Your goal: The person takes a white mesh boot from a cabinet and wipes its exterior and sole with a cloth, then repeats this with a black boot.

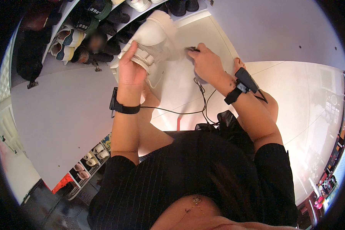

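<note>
A white sneaker with mesh panels and a strap is raised before the shelves, its toe pointing up and away. My left hand is closed around its side, thumb over the upper, and a pale lace dangles below. To the right of the shoe, my right hand is closed on a small dark tool with a thin black handle. The tool's far end is blurred beside the sole, so its kind and any contact with the shoe cannot be told. Both wrists wear black straps with small devices.
An open shoe cabinet holding several pairs stands at the far left, its pale door swung out on the left. A black cable runs between my wrists. A shoe rack is at lower left, and glossy tiles lie right.
</note>
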A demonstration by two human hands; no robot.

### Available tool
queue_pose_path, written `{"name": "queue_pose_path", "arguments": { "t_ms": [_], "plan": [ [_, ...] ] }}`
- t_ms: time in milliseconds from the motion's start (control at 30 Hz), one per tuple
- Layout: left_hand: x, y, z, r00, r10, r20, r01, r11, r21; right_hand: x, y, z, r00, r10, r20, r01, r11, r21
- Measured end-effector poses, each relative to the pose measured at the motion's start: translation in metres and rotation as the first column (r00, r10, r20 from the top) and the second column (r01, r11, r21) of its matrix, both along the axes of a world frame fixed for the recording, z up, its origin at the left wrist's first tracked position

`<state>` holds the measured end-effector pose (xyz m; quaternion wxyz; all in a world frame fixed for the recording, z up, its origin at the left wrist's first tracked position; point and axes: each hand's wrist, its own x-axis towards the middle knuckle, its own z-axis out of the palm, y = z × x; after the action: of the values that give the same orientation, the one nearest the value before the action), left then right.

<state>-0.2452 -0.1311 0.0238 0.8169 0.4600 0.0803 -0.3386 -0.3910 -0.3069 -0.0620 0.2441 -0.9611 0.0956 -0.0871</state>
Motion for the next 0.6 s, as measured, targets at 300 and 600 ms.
{"name": "queue_pose_path", "arguments": {
  "t_ms": [300, 600],
  "plan": [
    [0.037, 0.034, -0.011, 0.979, -0.148, -0.140, 0.054, 0.852, -0.520, 0.003, -0.018, -0.005, 0.961, -0.165, -0.223, 0.263, 0.800, 0.540],
    [0.016, 0.016, 0.013, 0.998, 0.057, 0.004, -0.056, 0.991, -0.123, 0.010, -0.036, 0.013, 0.963, -0.113, -0.244, 0.211, 0.880, 0.425]
  ]
}}
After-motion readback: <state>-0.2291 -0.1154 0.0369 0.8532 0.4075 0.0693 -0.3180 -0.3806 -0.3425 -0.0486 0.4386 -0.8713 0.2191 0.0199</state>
